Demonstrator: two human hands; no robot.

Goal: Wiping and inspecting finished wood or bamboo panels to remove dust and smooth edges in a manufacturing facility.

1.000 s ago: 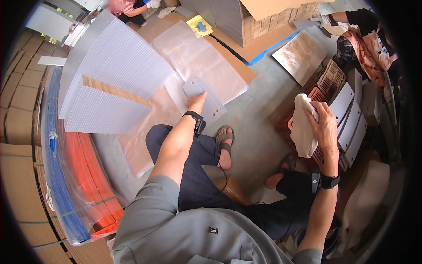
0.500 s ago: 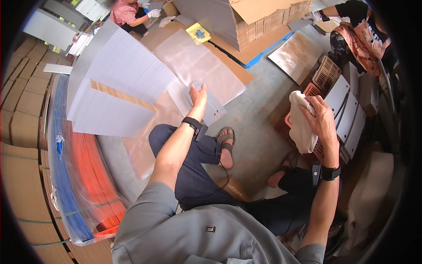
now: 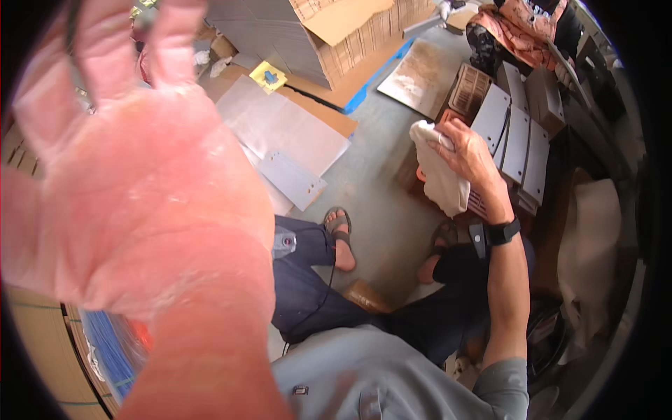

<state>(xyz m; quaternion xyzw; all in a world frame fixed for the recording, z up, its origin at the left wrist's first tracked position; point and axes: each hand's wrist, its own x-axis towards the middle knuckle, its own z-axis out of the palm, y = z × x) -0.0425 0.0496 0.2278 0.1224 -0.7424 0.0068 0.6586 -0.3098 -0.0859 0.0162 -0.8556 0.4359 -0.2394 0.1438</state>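
My left hand is raised very near the camera, palm toward it and fingers spread, holding nothing. It hides much of the left side. Over on the right, my right hand grips a bunched white cloth that hangs down from the fingers. A grey panel with small holes lies on pale sheeting past my left knee. On my left thigh shows a small clear item with a dark dot, its kind not plain.
Grey panels with holes lean in a row at right, beside a brown plastic crate. A stack of cardboard stands at the back, near a stained board. Another person's patterned clothing shows far right. Blue strips lie lower left.
My left hand has left the grey panel and come up close to the camera, palm showing. My right hand keeps the white cloth. The whole view has shifted, so the scene sits further left.
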